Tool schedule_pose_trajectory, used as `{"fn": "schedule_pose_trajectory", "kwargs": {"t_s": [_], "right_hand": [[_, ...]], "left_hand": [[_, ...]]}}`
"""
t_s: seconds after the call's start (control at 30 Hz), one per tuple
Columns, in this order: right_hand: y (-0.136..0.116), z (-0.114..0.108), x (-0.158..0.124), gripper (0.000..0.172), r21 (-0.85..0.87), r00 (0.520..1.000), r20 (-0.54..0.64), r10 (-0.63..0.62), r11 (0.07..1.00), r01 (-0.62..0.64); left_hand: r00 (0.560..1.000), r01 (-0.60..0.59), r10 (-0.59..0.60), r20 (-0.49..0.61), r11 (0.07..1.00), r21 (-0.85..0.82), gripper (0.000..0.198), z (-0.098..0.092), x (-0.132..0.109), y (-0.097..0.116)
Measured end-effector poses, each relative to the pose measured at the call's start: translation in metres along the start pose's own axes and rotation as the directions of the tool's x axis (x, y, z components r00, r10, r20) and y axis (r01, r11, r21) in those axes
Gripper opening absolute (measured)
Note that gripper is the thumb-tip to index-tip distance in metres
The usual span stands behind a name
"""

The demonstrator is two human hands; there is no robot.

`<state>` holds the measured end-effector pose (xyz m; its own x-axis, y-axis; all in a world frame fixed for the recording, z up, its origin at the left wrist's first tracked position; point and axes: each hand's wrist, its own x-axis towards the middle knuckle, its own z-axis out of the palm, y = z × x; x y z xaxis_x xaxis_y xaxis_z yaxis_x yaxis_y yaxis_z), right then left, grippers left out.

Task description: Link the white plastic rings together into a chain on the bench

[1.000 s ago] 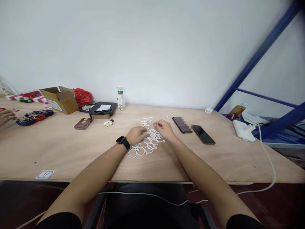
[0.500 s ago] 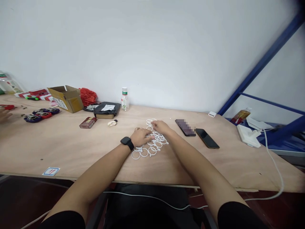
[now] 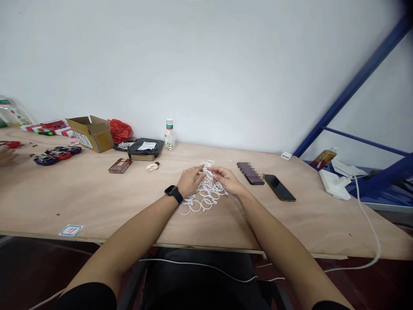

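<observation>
A pile of several white plastic rings (image 3: pixel 203 199) lies on the wooden table (image 3: pixel 97 198) in front of me. My left hand (image 3: pixel 190 181), with a black watch (image 3: pixel 173 193) on its wrist, and my right hand (image 3: pixel 227 180) meet just above the far part of the pile. Both pinch a single white ring (image 3: pixel 207 173) between their fingertips, lifted slightly off the pile.
Two dark phones (image 3: pixel 250 172) (image 3: pixel 279 187) lie right of the rings. A small bottle (image 3: pixel 169 134), black parcel (image 3: pixel 145 147), red box (image 3: pixel 120 165) and cardboard box (image 3: pixel 91 132) stand at the back left. Another person's hand (image 3: pixel 5 155) is at the far left by toy cars (image 3: pixel 54 154). A white cable (image 3: pixel 371 224) runs off the right edge.
Both hands have risen from the pile and come together, fingertips now pinching one ring between them. The view has shifted slightly.
</observation>
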<state>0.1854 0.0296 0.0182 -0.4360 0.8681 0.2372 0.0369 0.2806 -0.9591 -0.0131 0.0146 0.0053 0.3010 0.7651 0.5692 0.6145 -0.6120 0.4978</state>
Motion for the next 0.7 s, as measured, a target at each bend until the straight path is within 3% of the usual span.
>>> {"fn": "schedule_pose_trajectory", "kwargs": {"t_s": [0.1, 0.27, 0.7], "right_hand": [[-0.002, 0.005, -0.004, 0.035, 0.058, 0.999, 0.012, 0.042, 0.997, -0.042], [0.004, 0.007, -0.004, 0.033, 0.028, 0.994, -0.101, 0.045, 0.999, -0.042], [0.007, 0.025, -0.007, 0.034, 0.002, 0.986, -0.155, 0.059, 0.998, -0.06]], "left_hand": [[1.0, -0.013, 0.014, 0.02, 0.999, -0.042, 0.025, -0.003, 0.0, 0.001], [0.999, 0.04, -0.041, -0.015, 0.999, -0.029, 0.023, -0.003, -0.001, 0.002], [0.996, -0.062, 0.07, -0.062, 0.991, 0.122, 0.017, -0.002, -0.003, 0.006]]}}
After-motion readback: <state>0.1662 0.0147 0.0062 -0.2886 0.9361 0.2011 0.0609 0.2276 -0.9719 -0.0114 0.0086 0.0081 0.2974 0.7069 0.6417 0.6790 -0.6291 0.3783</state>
